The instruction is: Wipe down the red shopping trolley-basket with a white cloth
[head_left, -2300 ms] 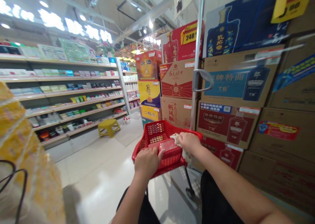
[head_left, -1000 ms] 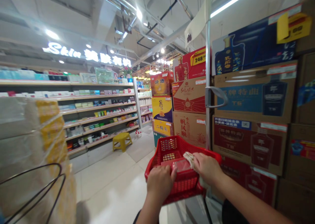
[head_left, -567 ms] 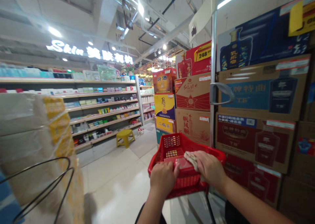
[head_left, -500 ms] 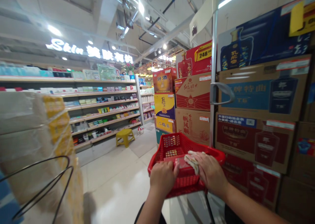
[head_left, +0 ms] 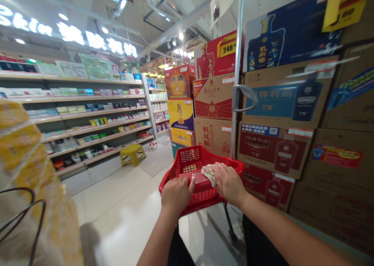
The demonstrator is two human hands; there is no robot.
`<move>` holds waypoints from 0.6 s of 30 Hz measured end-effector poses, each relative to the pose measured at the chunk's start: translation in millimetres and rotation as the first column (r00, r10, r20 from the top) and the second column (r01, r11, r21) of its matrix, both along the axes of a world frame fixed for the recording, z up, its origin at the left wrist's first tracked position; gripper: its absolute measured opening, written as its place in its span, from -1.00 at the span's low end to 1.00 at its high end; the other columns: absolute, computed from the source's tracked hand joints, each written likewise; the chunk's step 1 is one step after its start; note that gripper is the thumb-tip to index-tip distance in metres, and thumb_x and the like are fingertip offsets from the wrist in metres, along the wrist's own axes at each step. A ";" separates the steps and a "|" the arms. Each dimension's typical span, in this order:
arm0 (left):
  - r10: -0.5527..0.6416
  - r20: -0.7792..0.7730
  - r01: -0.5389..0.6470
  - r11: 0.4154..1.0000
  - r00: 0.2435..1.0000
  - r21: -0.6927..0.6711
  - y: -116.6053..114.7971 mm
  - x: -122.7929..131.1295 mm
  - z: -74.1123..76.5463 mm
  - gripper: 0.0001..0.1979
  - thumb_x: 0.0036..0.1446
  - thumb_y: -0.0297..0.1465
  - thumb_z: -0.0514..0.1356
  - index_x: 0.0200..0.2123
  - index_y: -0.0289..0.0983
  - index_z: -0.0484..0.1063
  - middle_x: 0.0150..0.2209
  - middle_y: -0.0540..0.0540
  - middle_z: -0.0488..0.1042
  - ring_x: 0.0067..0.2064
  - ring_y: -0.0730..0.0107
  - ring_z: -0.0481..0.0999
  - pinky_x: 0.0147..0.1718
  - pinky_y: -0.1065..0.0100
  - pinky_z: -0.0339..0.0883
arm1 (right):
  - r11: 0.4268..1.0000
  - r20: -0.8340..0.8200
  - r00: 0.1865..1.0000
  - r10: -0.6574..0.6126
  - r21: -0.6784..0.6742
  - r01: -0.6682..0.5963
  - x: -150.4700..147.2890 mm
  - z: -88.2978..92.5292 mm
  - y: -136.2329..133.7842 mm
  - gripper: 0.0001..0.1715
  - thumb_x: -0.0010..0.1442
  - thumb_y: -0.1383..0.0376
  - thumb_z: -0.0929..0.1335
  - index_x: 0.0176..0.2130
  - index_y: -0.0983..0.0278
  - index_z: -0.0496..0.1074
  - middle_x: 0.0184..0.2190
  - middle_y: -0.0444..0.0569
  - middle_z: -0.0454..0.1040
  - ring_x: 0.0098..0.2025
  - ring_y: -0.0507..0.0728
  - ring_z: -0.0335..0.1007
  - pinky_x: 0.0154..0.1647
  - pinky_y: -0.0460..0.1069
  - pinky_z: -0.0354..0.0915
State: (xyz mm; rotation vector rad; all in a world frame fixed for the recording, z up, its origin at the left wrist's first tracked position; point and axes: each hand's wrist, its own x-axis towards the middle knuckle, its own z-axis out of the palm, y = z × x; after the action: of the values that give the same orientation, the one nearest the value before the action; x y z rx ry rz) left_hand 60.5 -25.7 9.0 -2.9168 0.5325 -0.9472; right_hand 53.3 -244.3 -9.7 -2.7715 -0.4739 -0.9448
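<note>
A red plastic shopping cart (head_left: 201, 199) stands right in front of me. My left hand (head_left: 176, 194) is closed around the left part of its handle, the thumb lying along the top. Toward the handle's right end, my right hand (head_left: 228, 183) grips a crumpled whitish cloth (head_left: 208, 174), pressing it against the handle. Its fingers hide part of the cloth. Through the mesh, the visible part of the basket shows no goods that I can make out.
Stacked liquor cartons (head_left: 214, 96) rise ahead and to the right, beside a metal door frame with a grey handle (head_left: 248, 98). Shelves of skin-care goods (head_left: 96, 107) line the left. A yellow stool (head_left: 133, 154) stands on the floor before them. Yellow wrapped packages (head_left: 26, 172) are stacked at near left.
The view has turned to the right, so shelves, cartons and cart sit farther left in the picture. Both hands keep their hold, and the cloth stays under my right hand.
</note>
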 end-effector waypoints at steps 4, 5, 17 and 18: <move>0.001 0.009 -0.002 1.000 1.000 0.021 -0.3 1.0 -0.3 -0.46 0.29 -0.14 -0.21 -0.46 -0.25 0.43 -0.45 -0.14 0.53 -0.35 0.16 0.51 -0.39 0.26 0.17 | 0.998 -0.111 0.992 -0.052 0.034 0.056 3.8 9.2 3.9 -0.55 0.35 0.23 0.07 0.07 0.27 0.32 -0.01 0.07 0.39 -0.02 0.18 0.31 0.00 0.05 0.15; 0.005 0.011 -0.005 1.000 1.000 0.028 0.4 1.5 0.3 -0.46 0.29 -0.14 -0.21 -0.46 -0.25 0.43 -0.45 -0.14 0.53 -0.36 0.15 0.51 -0.40 0.26 0.17 | 0.994 -0.171 0.981 -0.088 0.046 0.097 7.7 15.5 6.8 -0.56 0.35 0.22 0.06 -0.01 0.26 0.37 -0.11 0.05 0.44 -0.11 0.17 0.36 -0.08 0.04 0.19; 0.053 -0.043 -0.052 0.998 0.998 0.026 24.5 3.0 5.8 -0.41 0.29 -0.13 -0.25 -0.41 -0.28 0.48 -0.43 -0.18 0.53 -0.36 0.17 0.50 -0.42 0.29 0.14 | 0.997 -0.130 0.990 0.061 0.058 -0.053 18.9 18.9 27.8 -0.62 0.32 0.23 0.12 0.01 0.25 0.35 -0.08 0.02 0.43 -0.04 0.11 0.33 -0.04 -0.05 0.18; 0.059 -0.038 -0.059 0.998 0.998 0.024 23.5 2.3 5.6 -0.41 0.29 -0.13 -0.25 -0.42 -0.28 0.48 -0.43 -0.18 0.53 -0.36 0.17 0.50 -0.42 0.29 0.14 | 0.996 -0.124 0.989 0.078 0.060 -0.071 21.4 17.6 26.3 -0.62 0.32 0.24 0.12 0.01 0.25 0.35 -0.08 0.02 0.43 -0.05 0.11 0.34 -0.03 -0.04 0.18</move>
State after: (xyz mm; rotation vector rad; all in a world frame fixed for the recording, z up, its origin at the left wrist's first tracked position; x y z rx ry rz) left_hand 62.8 -2.2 14.6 -2.9179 0.4532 -0.8741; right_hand 74.6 -218.0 7.9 -2.7225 -0.5193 -0.7491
